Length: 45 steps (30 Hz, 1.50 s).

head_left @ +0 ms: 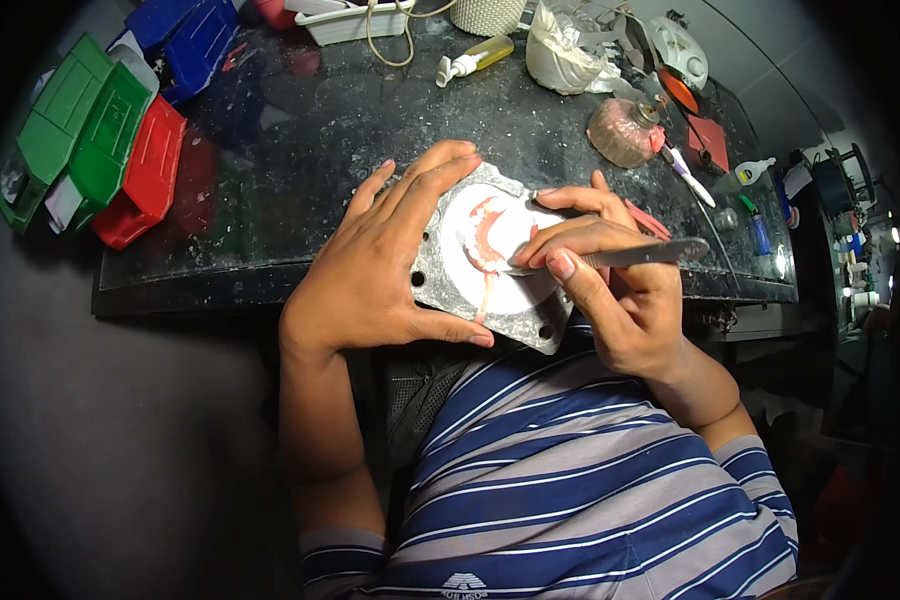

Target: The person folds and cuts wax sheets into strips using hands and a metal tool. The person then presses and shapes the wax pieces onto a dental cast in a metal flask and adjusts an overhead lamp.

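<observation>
A grey metal dental flask half [435,290] is tilted at the table's near edge, in front of my body. White plaster [522,292] fills it, and a curved pink dental wax piece [486,240] is set in the plaster. A thin pink strip runs from it toward the flask's rim. My left hand [365,265] grips the flask's left side, fingers on the far edge and thumb on the near one. In my right hand [625,310] a slim metal carving knife [675,252] is pinched, its tip at the plaster beside the pink piece; the fingers partly cover the tip.
Green [75,130], red [148,175] and blue [182,45] bins stand at the left. Along the back are a pump bottle of yellow liquid [482,57], a plastic bag [558,55] and a white tray [345,25]. A round burner-like jar [622,133] and a white-and-purple handle [688,178] lie right.
</observation>
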{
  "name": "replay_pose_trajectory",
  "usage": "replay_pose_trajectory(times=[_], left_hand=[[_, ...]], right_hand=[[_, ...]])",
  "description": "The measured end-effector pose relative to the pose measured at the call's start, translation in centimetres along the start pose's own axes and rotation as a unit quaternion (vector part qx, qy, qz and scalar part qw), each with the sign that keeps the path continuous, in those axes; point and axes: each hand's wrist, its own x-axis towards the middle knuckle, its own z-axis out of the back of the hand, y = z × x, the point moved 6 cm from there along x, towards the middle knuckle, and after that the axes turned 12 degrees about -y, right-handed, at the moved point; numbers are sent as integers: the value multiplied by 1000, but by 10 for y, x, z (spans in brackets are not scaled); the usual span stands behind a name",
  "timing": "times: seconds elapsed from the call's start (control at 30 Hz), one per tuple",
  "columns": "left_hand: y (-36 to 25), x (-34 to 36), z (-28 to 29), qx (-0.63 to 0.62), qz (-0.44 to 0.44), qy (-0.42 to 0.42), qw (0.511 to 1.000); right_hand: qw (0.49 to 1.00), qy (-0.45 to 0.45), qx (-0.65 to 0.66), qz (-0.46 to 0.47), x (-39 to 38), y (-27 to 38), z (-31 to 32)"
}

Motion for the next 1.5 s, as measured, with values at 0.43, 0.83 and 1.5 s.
replay_pose_trajectory(times=[0.43,0.83,1.5], left_hand=[[1,-2,1,9,5,-10,1000],[-6,3,4,11,32,25,999],[-1,-1,2,12,11,7,1000]], right_hand=[[999,30,29,28,11,-8,4],[990,64,-76,99,7,17,23],[944,42,-195,263,-18,25,-2]])
